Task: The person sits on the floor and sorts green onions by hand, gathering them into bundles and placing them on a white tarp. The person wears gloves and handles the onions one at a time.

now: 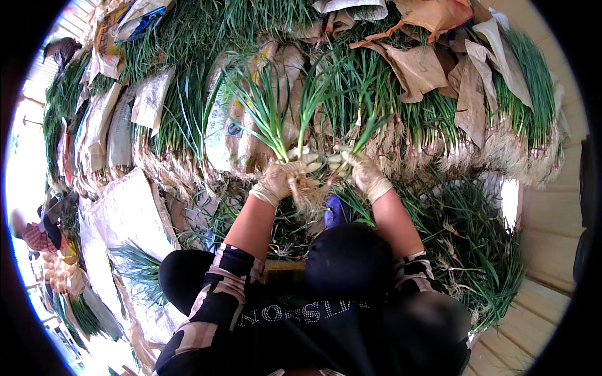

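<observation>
My left hand (283,178), in a pale, soiled glove, is closed round a small bunch of green onions (269,119). Their leaves point away from me, and a tangle of pale roots (307,192) hangs below the fingers. Close beside it, my right hand (365,173), gloved alike, pinches another green onion (370,133) whose leaves lean up to the right. The fingertips of both hands almost meet, so the stem ends between them are partly hidden. Just beneath the hands a purple shoe (337,212) shows in front of my knee.
Stacked green onions (433,119) with roots toward me line the far side, partly covered by brown paper sacks (414,69). Loose leaves and onions (467,244) lie heaped at right. A white sack (128,216) spreads at left. Another person (41,232) sits at far left. Wall panels (545,225) stand at right.
</observation>
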A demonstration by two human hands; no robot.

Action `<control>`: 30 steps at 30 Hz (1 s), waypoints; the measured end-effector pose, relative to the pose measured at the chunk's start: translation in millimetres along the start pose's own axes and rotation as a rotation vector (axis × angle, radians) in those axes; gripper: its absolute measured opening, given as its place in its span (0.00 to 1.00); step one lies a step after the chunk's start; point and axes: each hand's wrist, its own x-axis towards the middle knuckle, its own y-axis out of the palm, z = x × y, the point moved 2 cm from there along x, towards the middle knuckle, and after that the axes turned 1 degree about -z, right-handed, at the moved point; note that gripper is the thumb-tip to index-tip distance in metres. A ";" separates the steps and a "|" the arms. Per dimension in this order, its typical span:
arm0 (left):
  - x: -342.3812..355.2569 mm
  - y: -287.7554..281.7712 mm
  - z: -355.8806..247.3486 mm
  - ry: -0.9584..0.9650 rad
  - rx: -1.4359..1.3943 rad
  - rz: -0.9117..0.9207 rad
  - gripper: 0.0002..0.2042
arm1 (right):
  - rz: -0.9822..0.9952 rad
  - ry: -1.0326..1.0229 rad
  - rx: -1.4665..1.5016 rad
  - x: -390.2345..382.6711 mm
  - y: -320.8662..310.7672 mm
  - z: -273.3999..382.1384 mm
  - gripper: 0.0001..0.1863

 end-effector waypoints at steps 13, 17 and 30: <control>-20.2 -10.3 4.6 0.042 0.495 -0.307 0.10 | 0.124 0.100 -0.429 48.7 41.9 -7.7 0.27; -19.1 -17.3 0.5 0.193 0.632 -0.387 0.10 | -0.096 -0.046 -1.266 59.3 50.6 -6.3 0.30; -7.6 11.3 5.4 0.225 0.636 -0.354 0.06 | -0.352 -0.635 -0.406 39.5 16.1 -16.5 0.13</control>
